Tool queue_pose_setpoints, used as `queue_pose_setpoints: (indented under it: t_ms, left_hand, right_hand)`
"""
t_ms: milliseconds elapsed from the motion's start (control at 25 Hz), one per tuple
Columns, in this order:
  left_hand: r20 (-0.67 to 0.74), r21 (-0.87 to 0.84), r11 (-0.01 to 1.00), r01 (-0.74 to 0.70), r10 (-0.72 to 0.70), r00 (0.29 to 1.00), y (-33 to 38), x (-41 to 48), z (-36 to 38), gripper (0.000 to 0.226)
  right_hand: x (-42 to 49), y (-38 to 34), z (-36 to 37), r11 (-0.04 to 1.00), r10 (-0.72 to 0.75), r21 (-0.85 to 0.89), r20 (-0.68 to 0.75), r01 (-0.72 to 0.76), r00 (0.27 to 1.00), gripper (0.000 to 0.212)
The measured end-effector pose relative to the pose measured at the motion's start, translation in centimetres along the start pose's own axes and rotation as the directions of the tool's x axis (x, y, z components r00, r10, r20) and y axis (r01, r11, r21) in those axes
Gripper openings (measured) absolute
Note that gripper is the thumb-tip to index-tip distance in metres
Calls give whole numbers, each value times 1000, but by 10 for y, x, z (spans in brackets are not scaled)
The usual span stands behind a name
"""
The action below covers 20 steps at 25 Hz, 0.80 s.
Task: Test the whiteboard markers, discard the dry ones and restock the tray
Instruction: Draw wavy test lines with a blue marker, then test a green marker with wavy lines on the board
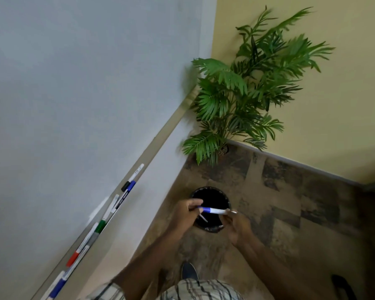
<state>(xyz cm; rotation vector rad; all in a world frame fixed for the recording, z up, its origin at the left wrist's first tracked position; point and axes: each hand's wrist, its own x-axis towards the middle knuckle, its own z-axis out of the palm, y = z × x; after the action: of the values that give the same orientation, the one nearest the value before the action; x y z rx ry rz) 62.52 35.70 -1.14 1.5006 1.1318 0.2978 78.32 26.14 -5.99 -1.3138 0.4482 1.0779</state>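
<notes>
- The person holds one blue marker (212,210) with both hands, right over the open mouth of a black bin (213,228).
- This marker has a white body and a blue cap. The cap end points to nine o'clock and the bare end points to three o'clock, so it lies almost flat.
- The left hand (187,214) has its fingers curled tight round the blue cap end.
- The right hand (238,228) pinches the other end with its fingertips.
- The bin stands on the floor (290,213), which is brown and patchy. It is dark inside, and I cannot tell what is in it.
- From the bin, the tray (171,124) runs from seven o'clock up toward eleven o'clock, along the bottom edge of the whiteboard (74,83).
- More markers lie in the tray, end to end. One has a black cap (125,186), one a green cap (101,226), one a red cap (72,259), and one low at seven o'clock is blue (57,286).
- A green leafy plant (247,89) stands in the corner at twelve o'clock from the bin, by the yellow wall (344,105).
- At six o'clock a dark shoe (188,270) and a checked shirt (199,289) show.
</notes>
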Motion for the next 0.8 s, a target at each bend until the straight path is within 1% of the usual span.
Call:
queue_pose_setpoints:
  t_ms: [80, 120, 160, 200, 240, 280, 320, 360, 400, 480, 520, 560, 600, 640, 680, 760, 800]
  left_hand:
    - [6, 78, 997, 16, -16, 1000, 22, 29, 2, 38]
    - [19, 152, 988, 28, -31, 999, 29, 44, 3, 44]
    - [29, 232, 972, 35, -43, 999, 32, 57, 2, 48]
    - [47, 303, 952, 34, -50, 998, 30, 68, 1, 51]
    - [70, 361, 932, 24, -53, 996, 24, 77, -1, 52]
    - [92, 410, 912, 11, -54, 994, 18, 81, -1, 52]
    - [105, 450, 893, 3, -56, 993, 9, 84, -1, 51]
    - [109, 488, 873, -12, -47, 993, 0, 83, -2, 50]
    - [108, 520, 854, -29, -31, 994, -9, 81, -2, 50]
    - [116, 535, 842, -72, 11, 993, -26, 69, -5, 49]
    - [128, 516, 851, -97, 35, 991, -38, 63, -7, 50]
    - [121, 478, 871, -108, 57, 991, -46, 58, -11, 50]
    - [95, 429, 898, -100, 65, 993, -54, 54, -15, 49]
    - [55, 395, 917, -61, 43, 998, -61, 52, -20, 48]
    - [32, 377, 925, -43, 34, 999, -61, 47, -26, 47]
    - [40, 415, 909, -36, 21, 999, -66, 38, -35, 35]
    - [49, 427, 902, -57, 40, 998, -71, 33, -38, 34]
  right_hand:
    - [26, -21, 10, 1000, 0, -16, -42, -1, 999, 11]
    - [34, -32, 15, 998, 6, -62, -35, -8, 999, 6]
    - [47, -40, 16, 993, -7, -121, -29, 3, 1000, 14]
    - [58, -43, 14, 978, -46, -208, -57, 34, 997, 24]
    - [75, -42, 4, 947, -72, -318, -64, 48, 995, 26]
    - [89, -38, -8, 904, -83, -426, -63, 49, 994, 22]
    - [97, -33, -20, 868, -99, -492, -47, 64, 994, 21]
    - [93, -29, -31, 828, -100, -558, -36, 63, 994, 22]
    - [75, -26, -34, 788, -123, -608, -4, 95, 992, 21]
    - [57, -13, -43, 661, -113, -732, 122, 166, 986, 11]
    - [50, -6, -43, 559, -120, -804, 166, 205, 979, 12]
    - [50, 2, -44, 472, -142, -848, 199, 243, 970, 25]
    - [45, 9, -41, 386, -129, -894, 192, 228, 973, 40]
    - [52, 21, -43, 340, -125, -906, 221, 251, 967, 52]
    - [49, 25, -36, 293, -107, -927, 213, 236, 971, 57]
    - [56, 42, -30, 184, -101, -935, 289, 304, 952, 60]
    - [58, 51, -24, 126, -91, -929, 339, 348, 936, 61]
